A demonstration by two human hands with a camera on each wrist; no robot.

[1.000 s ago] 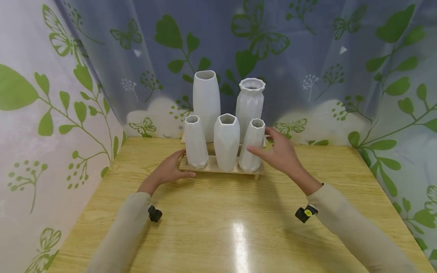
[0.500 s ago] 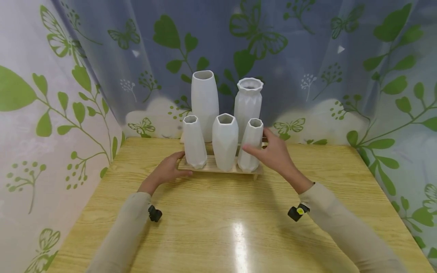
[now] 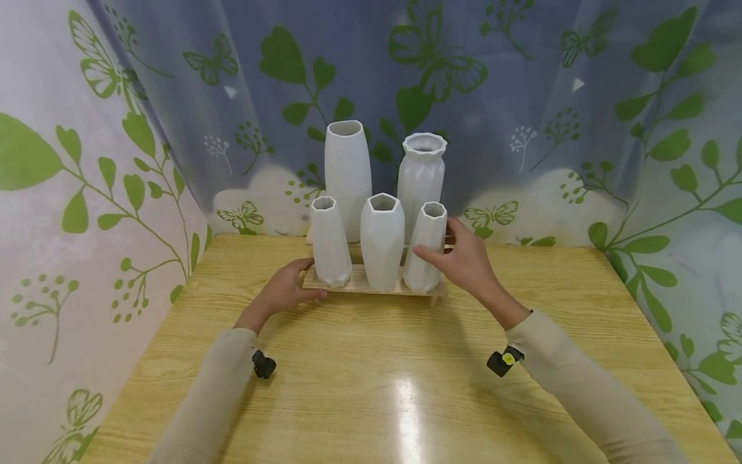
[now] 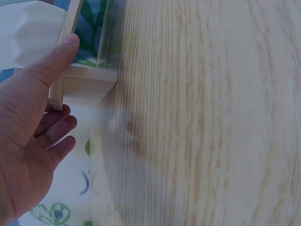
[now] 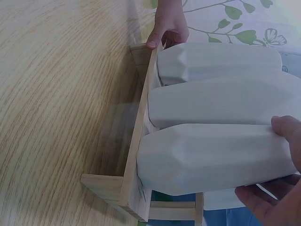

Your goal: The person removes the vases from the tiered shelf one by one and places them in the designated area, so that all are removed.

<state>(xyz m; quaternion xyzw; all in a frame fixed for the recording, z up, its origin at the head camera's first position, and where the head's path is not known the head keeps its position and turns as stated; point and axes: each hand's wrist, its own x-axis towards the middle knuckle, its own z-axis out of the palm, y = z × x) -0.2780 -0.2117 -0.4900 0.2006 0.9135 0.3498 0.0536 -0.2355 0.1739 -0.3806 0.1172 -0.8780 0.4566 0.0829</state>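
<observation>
Behind the two-step wooden stand [image 3: 357, 277]: a printed curtain [image 3: 371, 58] is hanging, with green butterflies and leaves showing on blue above and white lower down.
Tabletop [image 3: 324, 374]: its yellowish wood grain is spreading beneath and in front of the stand, with a bright streak of light shining on it.
Beige sleeves [image 3: 199, 399]: these are lying in front of the stand, one toward its left and one toward its right, covering both forearms.
Stand: it is carrying three white vases on its front step and two on its raised rear step.
Tall oval-mouthed vase [image 3: 348, 171]: it is standing on the stand's rear step, left of centre.
Frilled-rim vase [image 3: 420, 180]: it is standing on the stand's rear step, toward the right, with the front row partly hiding it.
Pentagon-mouthed vase [image 3: 382, 248]: it is standing mid-way along the stand's front step.
Left slim vase [image 3: 332, 248]: it is standing at the left of the stand's front step.
Right slim vase [image 3: 426, 235]: it is resting its base at the right of the stand's front step.
Right hand [image 3: 472, 258]: it is holding the right slim vase from the stand's right side, thumb lying across the front, fingers curling behind.
Left hand [image 3: 286, 287]: it is gripping the stand's left end, thumb pressing on the front edge, fingers curling past the end.
Wrist cameras [image 3: 263, 365]: two black ones are sitting at the cuffs, in front of the stand, the right one showing a yellow spot.
</observation>
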